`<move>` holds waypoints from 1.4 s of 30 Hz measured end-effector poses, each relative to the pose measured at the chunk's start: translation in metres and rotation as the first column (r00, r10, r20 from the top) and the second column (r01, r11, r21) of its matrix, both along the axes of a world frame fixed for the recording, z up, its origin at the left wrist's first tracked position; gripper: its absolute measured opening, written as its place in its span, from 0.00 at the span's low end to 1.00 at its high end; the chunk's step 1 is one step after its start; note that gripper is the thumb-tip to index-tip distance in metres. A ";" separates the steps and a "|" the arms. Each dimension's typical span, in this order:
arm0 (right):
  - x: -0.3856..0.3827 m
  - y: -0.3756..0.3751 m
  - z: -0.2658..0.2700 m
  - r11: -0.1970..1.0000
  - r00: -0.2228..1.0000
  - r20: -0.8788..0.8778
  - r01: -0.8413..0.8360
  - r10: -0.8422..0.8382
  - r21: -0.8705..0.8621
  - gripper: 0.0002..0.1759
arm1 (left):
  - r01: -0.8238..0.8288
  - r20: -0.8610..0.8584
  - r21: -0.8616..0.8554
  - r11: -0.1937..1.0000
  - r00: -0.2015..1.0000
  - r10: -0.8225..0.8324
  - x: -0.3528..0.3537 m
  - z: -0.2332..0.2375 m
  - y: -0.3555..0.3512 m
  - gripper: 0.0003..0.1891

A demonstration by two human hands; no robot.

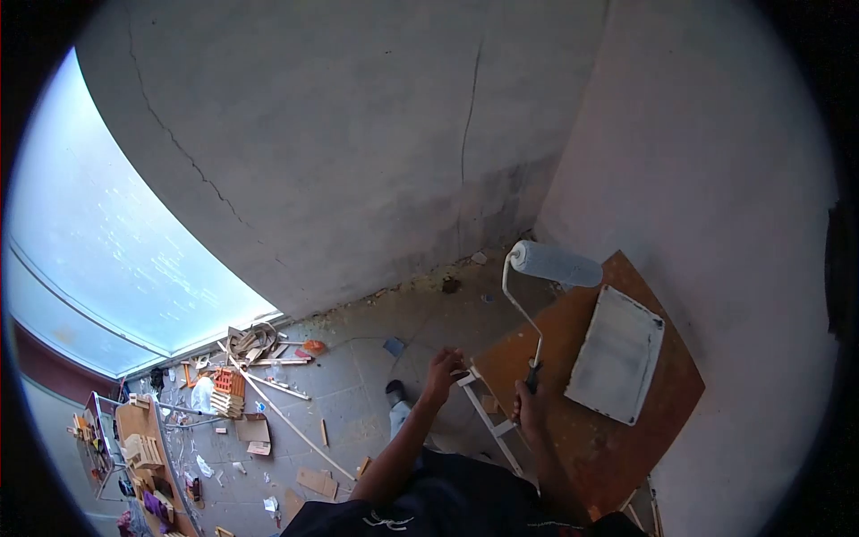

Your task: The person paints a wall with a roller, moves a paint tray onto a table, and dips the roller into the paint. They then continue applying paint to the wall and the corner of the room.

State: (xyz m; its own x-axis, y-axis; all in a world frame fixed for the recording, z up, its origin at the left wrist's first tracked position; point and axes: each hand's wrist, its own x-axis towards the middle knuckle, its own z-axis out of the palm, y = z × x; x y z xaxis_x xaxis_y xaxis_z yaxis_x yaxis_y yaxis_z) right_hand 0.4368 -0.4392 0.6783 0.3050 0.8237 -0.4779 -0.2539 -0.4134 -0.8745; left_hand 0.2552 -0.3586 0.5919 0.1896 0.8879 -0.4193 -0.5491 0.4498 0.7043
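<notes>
My right hand (530, 408) is closed around the dark handle of a paint roller (558, 265). The roller's sleeve is up and lies level, above the far corner of an orange-brown board (519, 358). On that board rests a white paint tray (617, 356), streaked with grey-white paint and dark along its rim. To the left, my left hand (443, 372) has its fingers curled at the top end of a white stepladder (494, 424), beside the board's left corner. Its exact grip is small and partly hidden.
A cracked grey wall (358, 134) rises ahead, and a pale wall (716, 224) stands close on the right. Wood strips (286, 412), cardboard (317, 483) and an orange crate (229, 385) litter the tiled floor. At left are a bright window (134, 242) and a cluttered table (139, 421).
</notes>
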 end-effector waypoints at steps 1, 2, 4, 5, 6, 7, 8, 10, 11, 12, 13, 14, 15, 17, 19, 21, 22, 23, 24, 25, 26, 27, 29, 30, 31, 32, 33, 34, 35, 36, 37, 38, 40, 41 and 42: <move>-0.011 0.014 0.002 1.000 1.000 -0.016 0.007 -0.008 -0.025 0.13 | -0.013 -0.013 -0.015 1.000 1.000 0.012 -0.016 -0.005 0.010 0.08; -0.020 0.027 -0.005 0.999 1.000 0.002 0.009 -0.009 -0.031 0.14 | -0.020 -0.031 -0.034 0.999 0.999 0.019 -0.033 -0.007 0.023 0.07; -0.035 0.063 -0.019 0.999 0.999 0.050 0.017 -0.016 -0.027 0.14 | -0.048 -0.044 -0.035 0.998 0.998 0.046 -0.065 -0.008 0.054 0.07; -0.048 0.084 -0.020 1.000 0.999 0.038 0.012 -0.011 -0.014 0.14 | -0.069 -0.043 -0.020 0.997 0.997 0.068 -0.082 -0.009 0.071 0.06; -0.061 0.098 -0.019 1.000 1.000 0.025 0.006 -0.006 -0.011 0.14 | -0.090 -0.042 -0.016 0.996 0.995 0.090 -0.100 -0.010 0.082 0.06; -0.073 0.108 -0.020 1.000 1.000 0.015 -0.001 0.002 -0.007 0.15 | -0.078 -0.044 -0.003 0.997 0.996 0.078 -0.116 -0.011 0.096 0.06; -0.083 0.121 -0.024 0.999 0.997 -0.064 0.031 -0.033 -0.036 0.14 | -0.070 -0.043 0.019 0.997 0.997 0.071 -0.130 -0.010 0.117 0.06; -0.097 0.148 -0.030 0.992 0.971 -0.216 0.084 -0.102 -0.092 0.11 | -0.079 -0.055 0.044 0.996 0.995 0.082 -0.149 0.002 0.151 0.06; -0.102 0.158 -0.030 0.992 0.966 -0.235 0.091 -0.110 -0.091 0.13 | -0.091 -0.071 0.045 0.995 0.993 0.094 -0.157 0.009 0.165 0.06; -0.108 0.168 -0.027 0.991 0.958 -0.258 0.103 -0.123 -0.089 0.14 | -0.095 -0.091 0.049 0.994 0.991 0.099 -0.163 0.015 0.179 0.07; -0.115 0.176 -0.025 0.989 0.949 -0.282 0.119 -0.140 -0.088 0.15 | -0.089 -0.079 0.050 0.995 0.992 0.093 -0.167 0.016 0.192 0.07; -0.119 0.183 -0.021 0.988 0.964 -0.219 0.137 -0.150 -0.074 0.15 | -0.082 -0.069 0.048 0.995 0.994 0.085 -0.170 0.016 0.203 0.07; -0.124 0.190 -0.010 0.986 0.975 -0.154 0.154 -0.162 -0.065 0.14 | -0.075 -0.059 0.041 0.996 0.995 0.077 -0.173 0.013 0.210 0.07; -0.127 0.198 -0.014 0.986 0.986 -0.033 0.160 -0.162 -0.053 0.13 | -0.047 -0.047 0.042 0.998 0.998 0.049 -0.174 0.004 0.224 0.08; -0.114 0.211 -0.039 0.989 0.988 0.075 0.140 -0.136 -0.044 0.13 | -0.043 -0.028 0.032 0.999 0.999 0.044 -0.171 -0.004 0.234 0.08; -0.105 0.221 -0.053 0.984 0.982 0.088 0.169 -0.164 -0.048 0.12 | -0.069 0.001 0.015 0.998 0.998 0.069 -0.167 -0.011 0.237 0.08; -0.099 0.229 -0.056 0.983 0.980 0.096 0.178 -0.173 -0.045 0.12 | -0.039 -0.019 0.004 0.999 0.999 0.039 -0.164 -0.013 0.241 0.08; -0.093 0.238 -0.059 0.976 0.974 0.081 0.215 -0.211 -0.044 0.12 | -0.012 -0.042 -0.009 1.000 0.999 0.012 -0.162 -0.016 0.243 0.08; -0.087 0.246 -0.062 0.966 0.966 0.065 0.253 -0.250 -0.046 0.12 | 0.015 -0.067 -0.024 1.000 0.998 -0.017 -0.160 -0.019 0.247 0.08; -0.081 0.255 -0.064 0.955 0.956 0.046 0.292 -0.290 -0.052 0.12 | 0.037 -0.089 -0.026 0.999 0.995 -0.039 -0.158 -0.018 0.251 0.08; -0.073 0.266 -0.067 0.943 0.945 0.019 0.326 -0.326 -0.061 0.12 | 0.060 -0.112 -0.028 0.998 0.992 -0.063 -0.156 -0.017 0.256 0.08; -0.066 0.279 -0.069 0.930 0.932 -0.010 0.360 -0.362 -0.072 0.12 | 0.084 -0.137 -0.031 0.996 0.987 -0.087 -0.153 -0.016 0.263 0.08; -0.046 0.307 -0.071 0.915 0.916 -0.041 0.395 -0.399 -0.079 0.12 | 0.122 -0.186 -0.023 0.992 0.975 -0.125 -0.145 -0.015 0.282 0.08; -0.034 0.322 -0.068 0.916 0.916 -0.043 0.394 -0.398 -0.073 0.13 | 0.140 -0.210 -0.019 0.990 0.967 -0.141 -0.138 -0.012 0.294 0.08; -0.021 0.337 -0.067 0.917 0.917 -0.045 0.393 -0.396 -0.068 0.14 | 0.153 -0.235 -0.009 0.988 0.960 -0.151 -0.129 -0.010 0.307 0.08; -0.008 0.353 -0.071 0.913 0.912 -0.062 0.404 -0.407 -0.049 0.14 | 0.164 -0.258 0.000 0.986 0.953 -0.159 -0.119 -0.008 0.321 0.08; 0.005 0.369 -0.072 0.909 0.906 -0.077 0.415 -0.416 -0.031 0.14 | 0.175 -0.279 0.007 0.985 0.946 -0.166 -0.108 -0.006 0.337 0.08; 0.020 0.385 -0.073 0.905 0.901 -0.091 0.425 -0.425 -0.013 0.14 | 0.182 -0.285 0.005 0.983 0.943 -0.173 -0.094 -0.007 0.356 0.08; 0.035 0.399 -0.074 0.907 0.897 -0.132 0.419 -0.421 -0.041 0.14 | 0.189 -0.291 -0.001 0.982 0.939 -0.181 -0.078 -0.011 0.375 0.09; 0.048 0.415 -0.075 0.908 0.891 -0.173 0.414 -0.419 -0.067 0.15 | 0.198 -0.297 -0.006 0.980 0.936 -0.191 -0.061 -0.012 0.395 0.09; 0.059 0.431 -0.071 0.908 0.884 -0.206 0.408 -0.419 -0.097 0.15 | 0.227 -0.292 -0.004 0.974 0.931 -0.219 -0.043 -0.013 0.416 0.09; 0.070 0.441 -0.070 0.913 0.893 -0.189 0.397 -0.407 -0.092 0.15 | 0.257 -0.290 -0.005 0.966 0.925 -0.247 -0.025 -0.012 0.434 0.09; 0.092 0.463 -0.073 0.923 0.907 -0.172 0.379 -0.385 -0.071 0.16 | 0.340 -0.291 -0.024 0.940 0.897 -0.332 0.013 -0.009 0.466 0.10; 0.105 0.471 -0.078 0.928 0.913 -0.169 0.358 -0.372 -0.108 0.16 | 0.393 -0.291 -0.044 0.919 0.875 -0.388 0.033 -0.008 0.480 0.11; 0.117 0.478 -0.084 0.929 0.917 -0.169 0.341 -0.362 -0.144 0.16 | 0.448 -0.290 -0.063 0.892 0.847 -0.446 0.055 -0.009 0.496 0.11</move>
State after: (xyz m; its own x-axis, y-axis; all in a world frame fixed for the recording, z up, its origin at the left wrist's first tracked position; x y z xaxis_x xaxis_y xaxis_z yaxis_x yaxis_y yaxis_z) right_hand 0.5535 0.0384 0.5944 0.4604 0.6192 -0.6361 -0.5561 -0.3574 -0.7503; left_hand 0.3098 0.1369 0.5831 0.4383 0.7391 -0.5115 -0.0610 0.5922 0.8035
